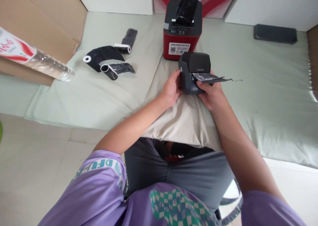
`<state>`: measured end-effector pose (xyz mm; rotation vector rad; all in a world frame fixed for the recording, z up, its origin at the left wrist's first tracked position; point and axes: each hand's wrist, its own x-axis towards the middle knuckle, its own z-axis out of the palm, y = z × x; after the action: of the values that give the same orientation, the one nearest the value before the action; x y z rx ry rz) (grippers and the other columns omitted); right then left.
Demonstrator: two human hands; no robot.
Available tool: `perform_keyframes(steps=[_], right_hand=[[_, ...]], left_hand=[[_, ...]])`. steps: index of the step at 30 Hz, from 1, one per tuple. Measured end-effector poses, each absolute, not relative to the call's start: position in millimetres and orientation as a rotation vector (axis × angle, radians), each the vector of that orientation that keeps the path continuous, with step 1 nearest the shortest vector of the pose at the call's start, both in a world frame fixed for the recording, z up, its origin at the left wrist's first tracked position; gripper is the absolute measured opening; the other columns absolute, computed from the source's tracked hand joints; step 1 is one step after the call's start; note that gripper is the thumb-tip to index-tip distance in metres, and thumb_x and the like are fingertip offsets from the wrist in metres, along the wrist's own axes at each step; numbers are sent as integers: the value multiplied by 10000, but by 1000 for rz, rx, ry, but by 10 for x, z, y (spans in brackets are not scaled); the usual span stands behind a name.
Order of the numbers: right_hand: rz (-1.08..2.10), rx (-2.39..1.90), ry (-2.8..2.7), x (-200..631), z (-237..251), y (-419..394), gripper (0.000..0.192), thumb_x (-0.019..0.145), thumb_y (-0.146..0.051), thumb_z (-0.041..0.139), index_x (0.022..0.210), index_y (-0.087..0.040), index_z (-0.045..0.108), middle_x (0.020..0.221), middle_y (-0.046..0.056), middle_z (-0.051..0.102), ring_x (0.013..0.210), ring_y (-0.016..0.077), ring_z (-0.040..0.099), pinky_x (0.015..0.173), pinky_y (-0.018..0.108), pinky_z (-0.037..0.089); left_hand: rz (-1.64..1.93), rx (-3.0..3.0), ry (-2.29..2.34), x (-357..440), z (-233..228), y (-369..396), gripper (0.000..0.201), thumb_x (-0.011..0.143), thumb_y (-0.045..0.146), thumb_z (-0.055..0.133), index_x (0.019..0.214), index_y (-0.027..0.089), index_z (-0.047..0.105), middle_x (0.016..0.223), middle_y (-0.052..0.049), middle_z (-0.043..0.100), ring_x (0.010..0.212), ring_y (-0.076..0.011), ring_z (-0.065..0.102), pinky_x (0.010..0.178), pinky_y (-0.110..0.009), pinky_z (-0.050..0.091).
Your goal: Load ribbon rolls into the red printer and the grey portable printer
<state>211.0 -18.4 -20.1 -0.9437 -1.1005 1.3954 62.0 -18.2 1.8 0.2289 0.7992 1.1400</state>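
Holding a small dark printer (pixel 194 72), both hands sit on a tan pillow (pixel 184 120) that lies at the edge of a pale green mat (pixel 260 96). The left hand (pixel 171 88) has its grip wrapped on the printer's left side. The right hand (pixel 211 93) has its grip clenched on the front right side, just under a black strip (pixel 211 77) that sticks out of the printer to the right. The strip's end is torn and thin.

Just behind the small printer stands a red printer (pixel 182 28) with black film (pixel 186 9) coming out of its top. To the left on the mat lie three black rolls (pixel 109 58), partly unrolled. A clear tube (pixel 34 58) rests against brown cardboard (pixel 37 20) at the far left. A flat dark slab (pixel 275 33) lies at the back right.
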Motion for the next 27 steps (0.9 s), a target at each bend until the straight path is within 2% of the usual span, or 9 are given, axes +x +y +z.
perform_keyframes(steps=[6,12,15,18,21,27], right_hand=[[1407,-925,-1082,2115,-215,-181,592,603,-477,988,1102,-352,695,1112,-17,801,1194,269,752,1010,418,657],[1392,-932,-1093,2121,-221,-176,579,588,-486,1001,1076,-356,718,1129,-23,815,1217,273,751,1072,436,647],[1396,-937,-1078,2112,-200,-181,547,561,-489,1012,1008,-347,730,1105,-33,821,1205,276,756,1101,438,636],[1399,-956,-1074,2110,-184,-182,539,534,-488,1020,963,-343,728,1098,-34,820,1196,278,756,1107,436,630],[1384,-982,-1107,2118,-187,-179,568,548,-517,1006,1007,-350,718,1125,-18,814,1220,285,747,1078,442,638],[1368,-981,-1152,2128,-193,-180,627,621,-565,964,1147,-355,692,1156,5,811,1250,300,744,1017,455,662]], left_hand=[[1136,380,826,605,-14,-177,266,1082,366,483,1148,187,669,988,-52,741,1174,-228,720,1027,-354,582],[1132,397,805,597,20,-201,298,1061,427,528,1114,176,680,1067,-85,771,1220,-247,709,1040,-348,573],[1132,350,820,601,25,-197,266,1046,407,570,1171,201,685,1113,-58,767,1257,-245,708,1098,-373,558],[1121,272,816,604,36,-184,294,1080,399,511,1243,223,680,1179,-36,763,1289,-246,706,1147,-415,551],[1112,297,820,601,42,-180,318,1100,398,459,1225,203,677,1171,-43,767,1324,-257,692,1168,-429,557],[1163,440,895,598,-70,-156,233,1070,394,537,1042,191,648,1149,-71,762,1354,-274,682,1166,-421,572]])
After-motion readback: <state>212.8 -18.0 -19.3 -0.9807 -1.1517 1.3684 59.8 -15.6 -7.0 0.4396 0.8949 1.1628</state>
